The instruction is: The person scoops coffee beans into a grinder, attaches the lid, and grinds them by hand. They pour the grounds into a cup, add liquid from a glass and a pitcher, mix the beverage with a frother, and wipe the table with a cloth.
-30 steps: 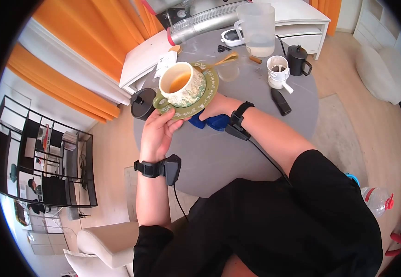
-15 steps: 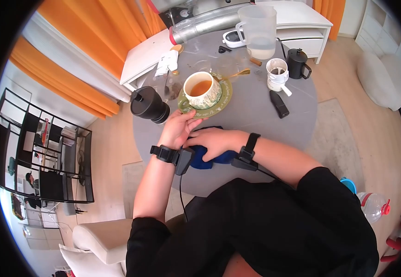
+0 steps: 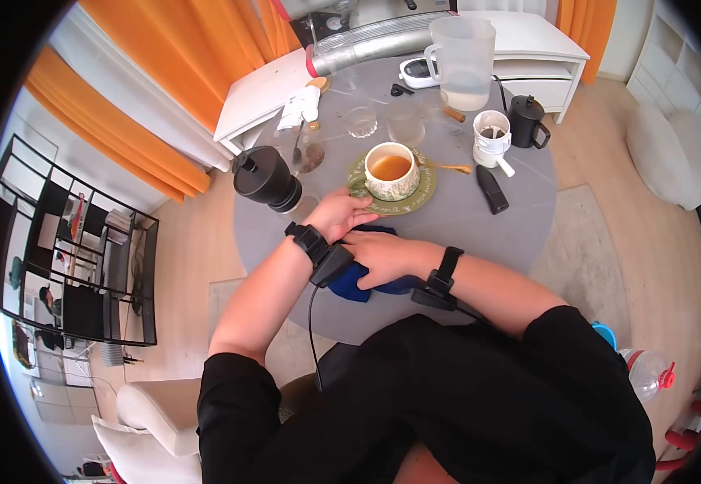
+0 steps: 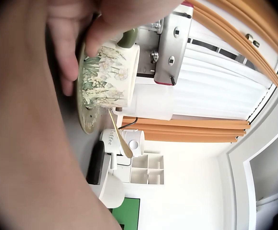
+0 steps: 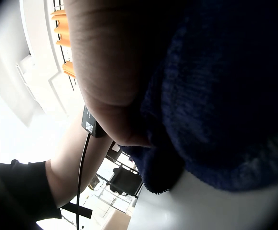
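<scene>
My left hand [image 3: 342,214] pinches the near left edge of a green saucer [image 3: 423,198], thumb on top and fingers below. On the saucer stands a cream cup [image 3: 393,189] with a flower pattern and amber liquid inside; a gold spoon [image 3: 457,168] juts out to the right. In the left wrist view the saucer [image 4: 87,122] is level and close over the table. Nearer the body, my right hand [image 3: 386,256] holds a bunched dark blue cloth [image 3: 350,286] against the table. The right wrist view shows the thumb sunk in the cloth [image 5: 215,120], its other fingers hidden.
A black coffee grinder [image 3: 268,181] stands left of the saucer on the grey round table [image 3: 520,234]. Glasses [image 3: 361,123] and a water pitcher [image 3: 465,68] are behind. To the right are a white dripper cup [image 3: 491,139], a black pot [image 3: 528,121] and a black handheld device [image 3: 492,190].
The left hand has brought the saucer and cup down and to the right, away from the grinder. My right hand, with the cloth, has moved from behind the saucer toward the body.
</scene>
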The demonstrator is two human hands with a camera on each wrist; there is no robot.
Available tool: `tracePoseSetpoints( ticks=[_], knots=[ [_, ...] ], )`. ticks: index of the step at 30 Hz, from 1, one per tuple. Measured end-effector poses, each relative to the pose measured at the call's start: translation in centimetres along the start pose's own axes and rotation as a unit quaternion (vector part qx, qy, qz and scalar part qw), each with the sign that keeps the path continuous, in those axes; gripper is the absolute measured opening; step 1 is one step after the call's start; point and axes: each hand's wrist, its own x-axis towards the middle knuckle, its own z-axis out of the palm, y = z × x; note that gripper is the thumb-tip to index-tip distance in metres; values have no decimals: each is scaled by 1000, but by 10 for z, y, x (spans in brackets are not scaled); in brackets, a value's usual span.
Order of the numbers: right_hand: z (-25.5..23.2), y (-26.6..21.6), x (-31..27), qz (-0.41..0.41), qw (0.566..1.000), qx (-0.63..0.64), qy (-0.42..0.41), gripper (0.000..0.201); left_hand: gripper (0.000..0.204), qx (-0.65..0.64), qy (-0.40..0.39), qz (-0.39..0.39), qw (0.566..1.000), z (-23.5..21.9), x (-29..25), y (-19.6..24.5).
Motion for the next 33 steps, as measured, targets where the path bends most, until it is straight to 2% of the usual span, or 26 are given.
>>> tracePoseSetpoints(
  ticks=[6,13,17,19,20,22,23,24,26,27,28,30,32,33],
  knots=[
    [4,4,-2,8,1000,-26,-7,69,35,15,-3,-23,1000,-3,14,-4],
    [5,-1,-3,21,997,-66,25,77,35,65,-16,-57,996,-6,25,-6],
    [8,-1,-2,17,995,-81,55,83,39,122,-5,-74,990,7,-2,11],
    [7,-3,-3,27,996,-68,41,82,41,283,84,18,955,5,-40,17],
    [6,-4,-3,39,997,-56,33,81,40,375,90,148,911,-13,-55,13],
    [9,-4,-4,37,996,-58,47,82,30,337,167,204,904,-46,-90,10],
    [11,-5,-5,39,996,-61,61,83,39,321,225,201,898,-69,-101,8],
    [11,-11,-5,40,996,-58,61,83,39,321,225,198,898,-91,-100,3],
    [10,-26,-4,88,991,-79,69,86,66,327,383,316,804,-130,-90,-14],
    [14,-29,-3,86,991,-78,64,86,83,293,364,340,816,-134,-83,-12],
    [19,-33,-2,100,987,-106,74,86,83,290,368,338,816,-136,-74,-11],
    [24,-39,-1,113,981,-133,81,86,82,220,263,395,852,-124,-53,-8],
    [27,-44,-2,125,975,-161,88,83,80,243,248,373,860,-122,-44,-3],
    [23,-57,-3,121,949,-271,108,81,79,268,230,351,867,-121,-40,-2]
  ],
)
